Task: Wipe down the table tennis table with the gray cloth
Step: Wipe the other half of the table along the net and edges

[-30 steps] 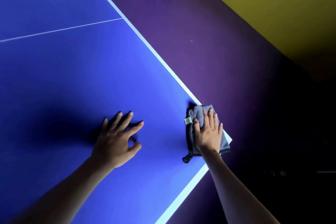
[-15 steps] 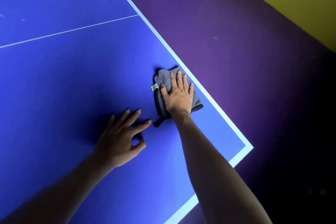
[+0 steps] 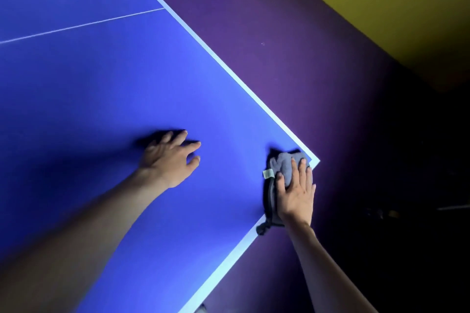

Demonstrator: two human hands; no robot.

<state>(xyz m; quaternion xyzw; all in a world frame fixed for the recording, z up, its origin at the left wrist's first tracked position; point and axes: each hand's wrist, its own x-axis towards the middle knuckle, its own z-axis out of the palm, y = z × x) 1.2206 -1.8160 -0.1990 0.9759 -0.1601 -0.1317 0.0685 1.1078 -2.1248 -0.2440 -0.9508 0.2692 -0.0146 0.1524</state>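
Head view, near to far: two bare forearms come in from the bottom edge, left one crossing the blue table tennis table (image 3: 101, 99), right one over the purple floor (image 3: 292, 63) beside it. Near white border line (image 3: 223, 265) runs diagonally up to the table corner at right

Right hand (image 3: 296, 195) lies flat, palm down, on the gray cloth (image 3: 284, 164), fingers straight and close together, pressing it rather than gripping. Cloth is bunched/folded, sitting on the tabletop right at the corner where the two white border lines meet; its near part overlaps the near border line. Small pale tag (image 3: 268, 174) sticks out on its left side, dark hem and a knotted loop (image 3: 262, 228) hang at its near end, over the table edge

Left hand (image 3: 169, 157) is well apart from the cloth, further in on the blue surface, fingers spread and slightly bent, fingertips on the table, holding nothing. Dark shadow under it

Farther: thin white centre line (image 3: 81, 25) crosses the tabletop and meets the side border line (image 3: 216, 58). Beyond the table, purple floor fading to black at right, yellow area (image 3: 394, 0) in the top right corner
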